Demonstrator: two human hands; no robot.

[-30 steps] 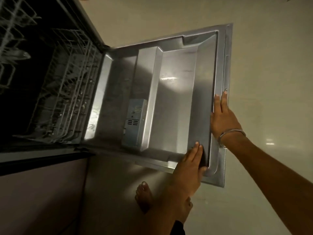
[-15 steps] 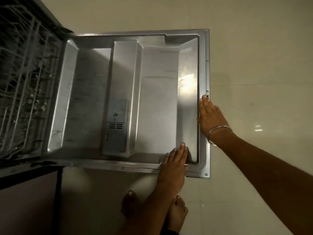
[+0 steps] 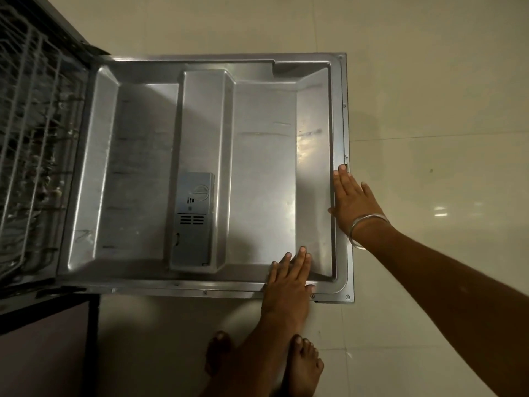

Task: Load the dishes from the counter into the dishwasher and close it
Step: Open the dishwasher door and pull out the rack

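Bare feet (image 3: 303,365) are seen at six o'clock, and just beyond them the left hand (image 3: 289,285) is laid flat, fingers straight, on the near rim of the dishwasher door (image 3: 257,167). At three o'clock the right hand (image 3: 355,202), bracelet (image 3: 369,224) at the wrist, is pressed open-fingered on the door's free edge. Since a second ago the door has been lowered flat; loading, not closing, is judged next, with the rack (image 3: 31,156) at nine o'clock.

rack (image 3: 34,156) left of door (image 3: 257,173) — both hands on door's rim
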